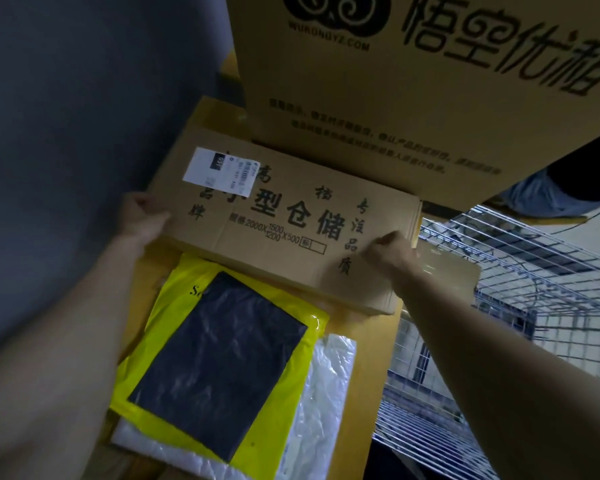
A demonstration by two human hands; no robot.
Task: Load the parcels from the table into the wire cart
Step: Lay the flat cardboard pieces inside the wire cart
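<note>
A flat brown cardboard box with black writing and a white label is held at both ends. The left hand is curled round the left end of the box, with the thumb on top. The right hand is curled round the right end, and its fingers are bent onto the top of the box. The box lies over the far part of a yellow-brown tabletop.

Nearer on the tabletop a pile of soft parcels is seen. A black plastic bag lies on top of a yellow bag. A clear white plastic parcel lies under them and sticks out on the right side. The far edge of the yellow bag is just beside the near edge of the box.

A much bigger cardboard box with big black letters is seen behind the flat one, and it fills the top of the view.

The wire cart is placed to the right of the tabletop, just beside its edge. Its thin silver bars are seen, with a pale floor below them. A dark grey wall is seen on the left side. The room is dim.
</note>
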